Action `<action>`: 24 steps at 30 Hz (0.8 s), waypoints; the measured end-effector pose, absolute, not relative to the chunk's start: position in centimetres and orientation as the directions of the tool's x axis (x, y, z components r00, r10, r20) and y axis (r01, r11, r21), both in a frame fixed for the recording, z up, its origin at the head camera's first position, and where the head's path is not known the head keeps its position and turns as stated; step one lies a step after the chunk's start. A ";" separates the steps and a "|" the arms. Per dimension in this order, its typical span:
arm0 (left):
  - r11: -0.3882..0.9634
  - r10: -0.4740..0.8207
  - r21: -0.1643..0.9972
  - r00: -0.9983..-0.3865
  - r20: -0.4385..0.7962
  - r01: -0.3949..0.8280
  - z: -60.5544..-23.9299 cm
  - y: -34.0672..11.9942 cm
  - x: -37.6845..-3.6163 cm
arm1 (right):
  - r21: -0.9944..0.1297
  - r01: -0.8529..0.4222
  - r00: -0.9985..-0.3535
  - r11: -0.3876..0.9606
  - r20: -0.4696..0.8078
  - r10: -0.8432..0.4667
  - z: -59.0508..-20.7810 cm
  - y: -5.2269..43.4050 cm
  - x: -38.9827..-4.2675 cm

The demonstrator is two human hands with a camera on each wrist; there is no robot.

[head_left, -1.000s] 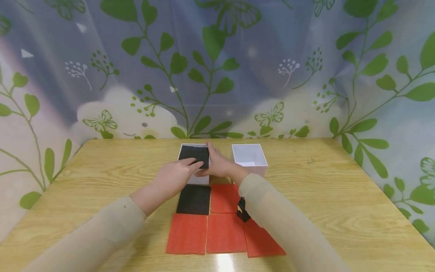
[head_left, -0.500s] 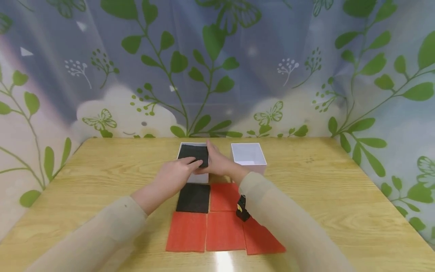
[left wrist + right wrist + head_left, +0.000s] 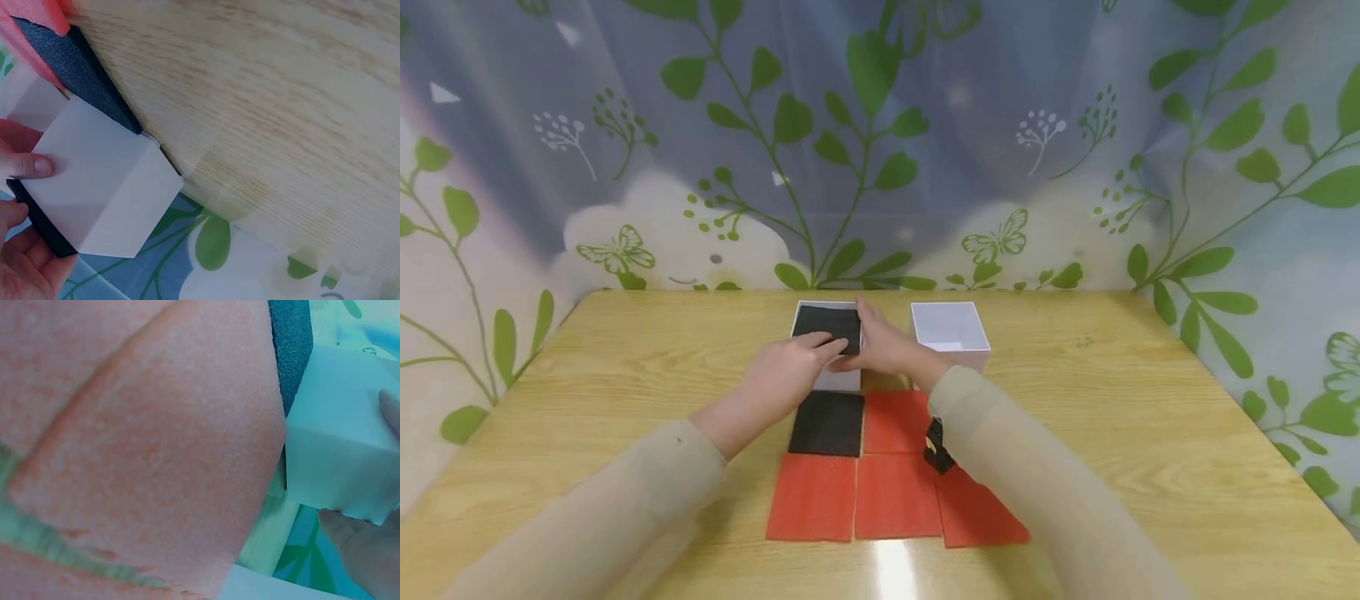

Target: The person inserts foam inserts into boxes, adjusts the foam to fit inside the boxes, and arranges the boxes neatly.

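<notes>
Hardly anything has shifted: both hands stay at the left white box point(image 3: 824, 377) near the table's point(image 3: 1150, 433) far edge, left hand point(image 3: 784, 373) and right hand point(image 3: 883, 348) pinching the black foam square point(image 3: 827, 327), light, soft and best gripped at its edges.

A pale wood-grain worktop point(image 3: 1150, 433) with a glossy glare spot near its front edge, enclosed by a backdrop point(image 3: 880, 150) printed with green leaves, butterflies and clouds.
</notes>
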State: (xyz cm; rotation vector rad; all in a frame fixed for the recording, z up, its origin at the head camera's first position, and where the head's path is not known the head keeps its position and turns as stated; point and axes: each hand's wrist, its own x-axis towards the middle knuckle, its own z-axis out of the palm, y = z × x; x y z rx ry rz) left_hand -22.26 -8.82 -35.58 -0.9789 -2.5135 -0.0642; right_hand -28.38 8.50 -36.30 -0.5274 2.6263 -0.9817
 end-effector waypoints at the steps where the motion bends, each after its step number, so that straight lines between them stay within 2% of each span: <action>1: 0.749 0.633 -0.117 -0.653 0.417 0.652 -35.5 -8.8 -22.3 | -0.673 -0.235 -0.891 0.701 -0.139 -0.432 -36.2 8.5 -28.4; 10: 0.753 0.643 -0.149 -0.668 0.375 0.641 -35.4 -8.9 -22.6 | -0.679 -0.226 -0.885 0.699 -0.156 -0.439 -36.1 8.5 -28.6; 24: 0.767 0.628 -0.122 -0.697 0.347 0.630 -35.2 -8.9 -23.0 | -0.698 -0.207 -0.884 0.686 -0.168 -0.437 -36.2 8.2 -28.5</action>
